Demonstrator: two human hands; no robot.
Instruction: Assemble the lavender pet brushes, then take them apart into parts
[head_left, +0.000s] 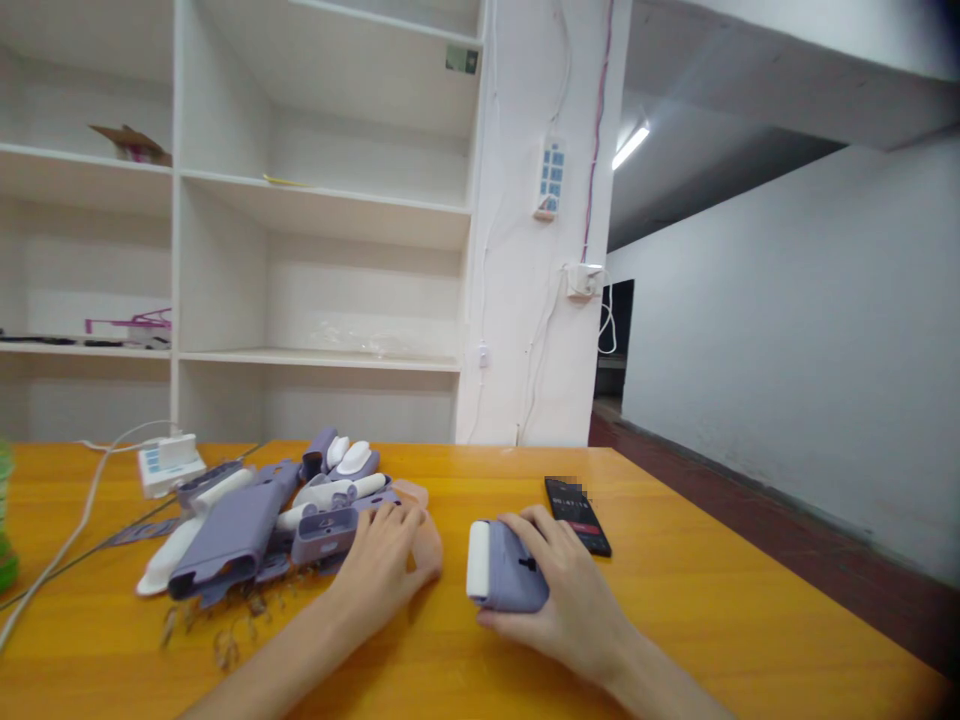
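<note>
In the head view, my right hand is wrapped around a purple plastic housing with a white end piece, held low over the table. A small dark cutout shows on its side. My left hand reaches to the right edge of a pile of parts, fingers spread and partly bent over it. Beside its thumb is a translucent pinkish piece; whether the fingers touch it is unclear. Next to this hand lie a hollow purple part and a larger purple shell.
Small metal pieces lie in front of the pile, blurred. A black phone showing a timer lies beyond my right hand. A power strip with a white cable stands at the back left. White shelves rise behind the orange table.
</note>
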